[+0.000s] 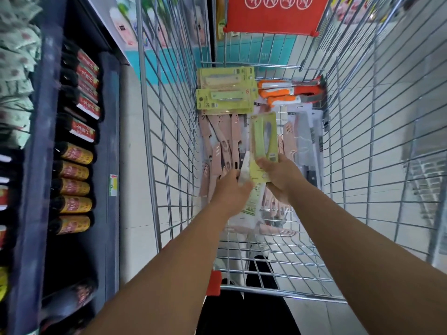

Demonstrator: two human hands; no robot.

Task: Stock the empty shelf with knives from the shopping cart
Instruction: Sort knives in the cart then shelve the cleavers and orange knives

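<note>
The green carded knife (pixel 264 136) is up out of the pile, standing nearly on end above the cart floor, and the right hand (pixel 278 175) has it pinched by the lower end of its card, thumb on top, which looks like the sensible place to take it: the blade stays sealed under the plastic and away from the fingers. The left hand (pixel 231 187) is closed on more packaging just beside it, a pale card with a printed label (pixel 252 201) trailing below; whether that is a second knife or the back of the same bundle I cannot tell, but the two hands are close enough together that they seem to be gathering a small stack to carry in one trip. Beneath them the shopping cart (pixel 350 146) holds the rest of the stock, sorted loosely by kind: pink sheathed knives (pixel 219 143) fanned along the left of the floor, two more green carded packs (pixel 226 93) lying flat at the far end, orange-handled knives (pixel 285 93) in the far right corner, and larger blades in clear packs (pixel 304 136) down the right side. So plenty remains to move. To the left stands a dark shelf unit (pixel 38 165) already filled with bottles (pixel 75 170) and red-labelled boxes (pixel 85 78); the empty shelf meant for the knives is not in sight from here, so the load must be lifted clear of the wire sides and taken elsewhere.
</note>
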